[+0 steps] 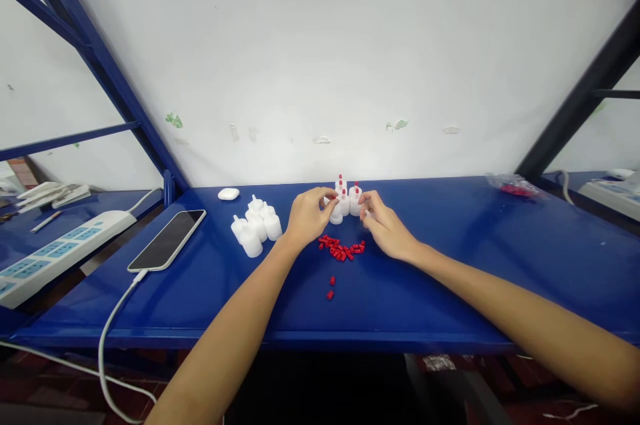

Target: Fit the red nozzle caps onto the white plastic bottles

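Note:
My left hand point(311, 213) is closed, thumb and fingers pinched at the red-capped top of a small white squeeze bottle point(337, 216). Just behind and beside it stand several more white bottles point(355, 201) with red caps on their nozzles. To their right, my right hand point(384, 225) has its fingers curled together; a small white bit shows at the fingertips, too small to name. Loose red caps point(338, 250) lie in a pile between and below my hands, with two single caps point(331, 294) closer to the front edge. Left of my left forearm several uncapped white bottles point(251, 240) stand grouped.
A phone point(167, 240) on a white charging cable lies at the left, beside a power strip point(65, 248). A rounded white case point(229, 194) sits near the wall. At the back right is a clear bag with red pieces point(517, 186). Blue frame posts bound the blue tabletop point(450, 298).

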Available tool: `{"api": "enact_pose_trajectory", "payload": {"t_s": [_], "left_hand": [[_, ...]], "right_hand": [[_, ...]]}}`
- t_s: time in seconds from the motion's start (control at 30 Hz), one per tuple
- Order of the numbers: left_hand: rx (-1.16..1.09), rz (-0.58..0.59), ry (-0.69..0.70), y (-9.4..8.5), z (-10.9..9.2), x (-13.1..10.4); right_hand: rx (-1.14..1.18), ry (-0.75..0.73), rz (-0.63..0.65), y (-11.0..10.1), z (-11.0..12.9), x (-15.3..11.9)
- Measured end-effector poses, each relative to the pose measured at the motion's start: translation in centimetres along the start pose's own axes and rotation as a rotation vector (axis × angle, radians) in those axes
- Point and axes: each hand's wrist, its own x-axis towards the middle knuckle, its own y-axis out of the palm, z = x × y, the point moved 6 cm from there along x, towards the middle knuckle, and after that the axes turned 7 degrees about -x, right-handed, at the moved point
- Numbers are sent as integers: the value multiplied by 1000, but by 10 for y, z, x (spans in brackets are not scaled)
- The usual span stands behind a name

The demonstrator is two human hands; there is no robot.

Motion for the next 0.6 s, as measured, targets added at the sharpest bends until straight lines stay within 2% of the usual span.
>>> {"api": "enact_pose_trajectory", "payload": {"t_s": [0.1,0.23,0.37,0.4,0.43,0.47,0.57,0.6], "left_hand": [[21,89,20,11,6,-2],[16,123,52,18,7,-3],[124,-47,63,1,-1,-1],[162,-72,45,-4,-2,0],[185,-47,21,-7,-3,1],[191,34,-6,-8,-2,2],[145,412,-88,0,5,-3],[136,498,-109,2,7,-6]], "right_hand": [[-27,-39,24,4,2,-1],[-17,-9,19,6,-3,0],[-9,58,-39,2,-10,3],[-9,71,-35,2,-11,4],[-5,81,-22,2,-12,5],[0,88,-4,2,-11,5],[14,85,42,4,-8,4],[18,80,44,4,-7,3]]}}
